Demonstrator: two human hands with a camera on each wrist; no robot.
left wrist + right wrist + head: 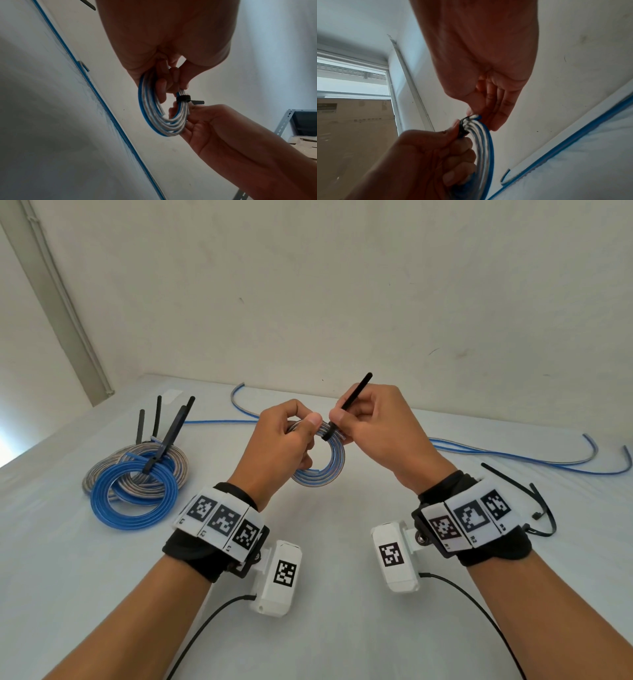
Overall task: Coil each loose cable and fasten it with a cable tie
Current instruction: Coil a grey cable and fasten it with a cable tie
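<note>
Left hand point(277, 440): fingers curled round the coiled cable point(322, 463), held above the table point(342, 542).
Right hand point(373, 422): thumb and fingers clamped on the black cable tie point(352, 395), looped round the coil (tail pointing up).
Finished coils point(137, 477): tied, left.
Loose cables point(513, 453): far right.

We see our left hand point(284, 440) gripping a small blue-and-silver cable coil point(323, 463), while our right hand point(373, 422) pinches the black plastic cable tie point(352, 398) looped around it just beside the left thumb.
</note>
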